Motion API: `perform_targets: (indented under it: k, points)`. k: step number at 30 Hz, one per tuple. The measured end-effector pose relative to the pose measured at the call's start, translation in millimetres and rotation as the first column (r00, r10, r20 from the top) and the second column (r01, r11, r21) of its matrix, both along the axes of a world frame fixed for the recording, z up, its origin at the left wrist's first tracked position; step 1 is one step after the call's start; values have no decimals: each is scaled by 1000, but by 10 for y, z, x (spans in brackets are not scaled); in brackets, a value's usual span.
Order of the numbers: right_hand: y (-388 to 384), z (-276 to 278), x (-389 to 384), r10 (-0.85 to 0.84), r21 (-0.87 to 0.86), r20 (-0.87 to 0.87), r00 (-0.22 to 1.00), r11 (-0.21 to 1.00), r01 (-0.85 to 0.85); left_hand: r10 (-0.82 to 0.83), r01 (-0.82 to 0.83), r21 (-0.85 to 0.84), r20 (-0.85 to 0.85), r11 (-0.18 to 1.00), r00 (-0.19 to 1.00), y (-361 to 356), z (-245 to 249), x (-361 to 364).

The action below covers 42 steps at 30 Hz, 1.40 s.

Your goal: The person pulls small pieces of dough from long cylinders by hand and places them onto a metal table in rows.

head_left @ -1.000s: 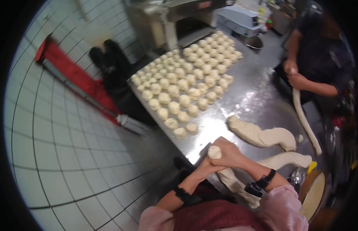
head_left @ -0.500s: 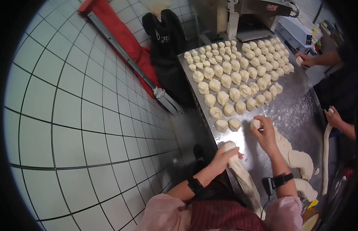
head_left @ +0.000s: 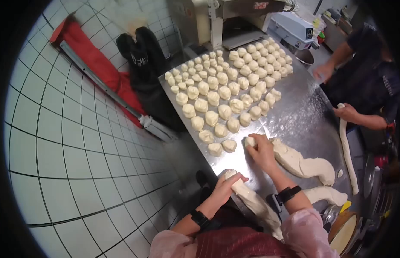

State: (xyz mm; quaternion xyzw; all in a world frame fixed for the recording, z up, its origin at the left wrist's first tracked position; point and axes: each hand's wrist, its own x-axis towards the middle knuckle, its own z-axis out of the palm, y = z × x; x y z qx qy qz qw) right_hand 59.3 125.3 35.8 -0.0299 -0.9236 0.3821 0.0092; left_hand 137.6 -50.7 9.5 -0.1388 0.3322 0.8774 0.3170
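My left hand point(head_left: 225, 188) is closed around the upper end of a thick dough rope point(head_left: 256, 204), which hangs slanting down over the table's near edge towards my apron. In my right hand point(head_left: 263, 154) a small dough piece point(head_left: 250, 142) is pinched between thumb and fingers, low over the metal table point(head_left: 290, 124). Just left of it sit two dough lumps, the nearer one point(head_left: 229, 146) at the front of several rows of dough pieces point(head_left: 224, 112). Beyond my right forearm lies a long slab of dough point(head_left: 299, 163).
Another dough length point(head_left: 324, 195) rests near a round wooden-rimmed container point(head_left: 342, 234). At the right, a co-worker's hand point(head_left: 348, 113) holds a thin dough rope point(head_left: 347, 155); their other hand point(head_left: 323, 73) is by the table edge. A machine point(head_left: 247, 19) stands behind, a tiled wall left.
The view has swung right, so the table appears further left. My right hand keeps its dough piece, slightly nearer the two lumps. The co-worker's far hand no longer shows a dough piece.
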Motion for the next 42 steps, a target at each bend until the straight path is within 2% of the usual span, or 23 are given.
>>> perform_targets:
  k: [4,8,11,13,15,17,18,19,22,23,24,25,27,29,30,33,35,37,38,39,40,41,42]
  points:
    - [-192,159,-174,4,-188,-107,994,982,-24,128,-125,68,-51,990,990,-82,143,-175]
    - [-148,-94,-235,93,-53,-16,996,994,-93,244,-242,50,-44,969,969,-132,395,-364]
    - [-132,21,-130,53,-44,13,999,998,-52,240,-242,33,59,970,969,-125,30,-403]
    - [-31,225,5,-32,-184,-30,999,983,26,199,-201,25,72,979,977,-95,44,-438]
    - [66,376,161,-27,-221,55,998,974,39,164,-167,16,109,986,980,-23,58,-407]
    - [110,527,275,353,-425,348,868,885,-189,97,-98,-32,-16,995,995,124,106,-414]
    - [69,525,341,387,-525,376,842,838,-151,14,-13,10,-96,1000,995,173,122,-426]
    - [43,571,314,425,-475,438,792,858,-197,7,-6,13,-98,1000,995,222,155,-412]
    - [65,480,321,421,-548,338,841,815,-188,-104,37,-202,-331,979,938,282,243,-408]
    - [84,479,320,432,-435,296,852,855,-283,-105,37,-204,-332,978,937,244,199,-405]
    - [99,474,330,447,-310,257,857,878,-365,-179,151,-120,-268,981,947,188,142,-389]
    - [112,464,350,444,-313,259,858,879,-361,-258,258,-26,-209,966,943,154,65,-354]
    - [126,457,388,328,-165,180,927,939,-301,-288,274,-90,-251,957,924,195,-29,-270]
    - [60,518,462,303,-153,134,944,947,-282,-516,466,-222,-351,856,781,249,67,-213]
    - [-5,574,490,271,-185,107,957,951,-249,-419,356,-241,-309,903,854,295,25,-189]
    - [-17,569,449,242,-165,75,967,960,-227,-372,323,-194,-327,926,869,356,7,-221]
    - [22,441,314,121,-84,24,992,989,-119,-429,366,-239,-326,900,843,350,95,-240]
    - [50,392,39,102,95,-234,967,992,-82,-482,405,-279,-322,871,815,349,366,-233]
    - [88,353,-150,-14,260,-90,996,965,37,-538,420,-340,-454,842,711,310,586,-192]
    - [223,251,-280,-92,120,-116,989,987,106,-586,426,-403,-565,810,580,251,697,-170]
    - [266,231,-299,-79,93,-112,991,992,89,-491,307,-394,-563,866,665,188,623,-229]
    - [303,225,-377,-56,70,-117,992,995,65,-327,237,-249,-438,939,837,98,466,-319]
    - [301,256,-422,-50,71,-123,991,996,59,-145,108,-126,-347,986,927,-6,358,-415]
